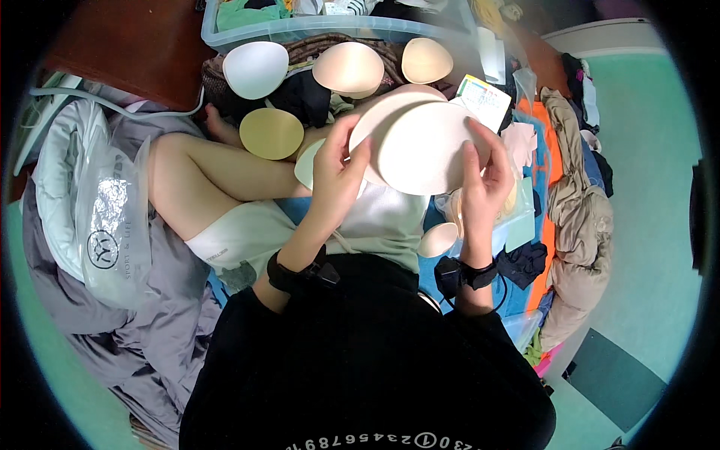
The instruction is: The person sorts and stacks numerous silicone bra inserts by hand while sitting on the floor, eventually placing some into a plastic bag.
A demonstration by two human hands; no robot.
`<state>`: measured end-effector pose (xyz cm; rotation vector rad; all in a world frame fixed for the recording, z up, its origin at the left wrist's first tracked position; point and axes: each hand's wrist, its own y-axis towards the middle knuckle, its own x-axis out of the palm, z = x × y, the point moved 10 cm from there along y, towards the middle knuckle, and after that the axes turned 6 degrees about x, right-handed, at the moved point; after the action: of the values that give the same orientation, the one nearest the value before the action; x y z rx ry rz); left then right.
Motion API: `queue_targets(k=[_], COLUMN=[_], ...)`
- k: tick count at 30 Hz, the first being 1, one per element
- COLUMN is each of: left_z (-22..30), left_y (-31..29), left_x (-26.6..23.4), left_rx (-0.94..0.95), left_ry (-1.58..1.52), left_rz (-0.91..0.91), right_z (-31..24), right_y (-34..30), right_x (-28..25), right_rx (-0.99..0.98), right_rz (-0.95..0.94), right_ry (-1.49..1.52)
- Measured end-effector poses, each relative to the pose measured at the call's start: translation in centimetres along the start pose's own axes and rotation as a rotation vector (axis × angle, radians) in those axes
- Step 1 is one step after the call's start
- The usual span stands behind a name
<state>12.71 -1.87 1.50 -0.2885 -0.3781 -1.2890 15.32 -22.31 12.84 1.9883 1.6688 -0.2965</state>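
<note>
A cream bra pad (427,150) is gripped at its right edge by my right hand (489,174), thumb in front and fingers behind. My left hand (339,166) pinches a second, pinkish bra pad (381,120) at its left side. The cream pad overlaps the pinkish one in front of my lap. Beyond them lie a white pad (256,70), a peach pad (349,69) and a small beige pad (427,61). An olive-yellow pad (271,135) rests by my leg. Partly behind my left hand is a pale greenish pad (306,166). A small beige pad (438,240) lies near my right wrist.
A clear plastic bin (330,30) with clothes stands at the far side. Right of my hands are a printed card (484,101), clear bags and a dark crumpled cloth (523,262). A beige garment (577,225) borders the right; grey bedding (142,330) and a clear bag (112,217) lie left.
</note>
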Motion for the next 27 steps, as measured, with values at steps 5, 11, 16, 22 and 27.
queue_targets(k=[5,11,16,22,27], left_z=[0.3,-0.6,-1.9,-1.3,-2.3], left_y=[-0.6,-1.3,-3.1,-4.3,-4.2], left_x=[1.3,1.5,2.2,3.0,1.1], left_rx=[-0.072,-0.119,-0.29,-0.074,-0.016], left_ry=[0.054,-0.034,-0.053,0.263,0.459], left_rz=[-0.085,-0.137,-0.152,-0.215,-0.229], right_z=[-3.1,-0.6,0.3,3.3,7.7], right_y=[-0.8,-1.2,-2.1,-3.6,-5.1], right_x=[2.5,2.4,2.3,1.9,4.7], right_rx=[-0.332,-0.252,-0.127,-0.015,0.259], right_rz=[-0.039,0.088,0.166,0.174,-0.27], right_ry=[-0.309,-0.118,-0.094,-0.053,-0.08])
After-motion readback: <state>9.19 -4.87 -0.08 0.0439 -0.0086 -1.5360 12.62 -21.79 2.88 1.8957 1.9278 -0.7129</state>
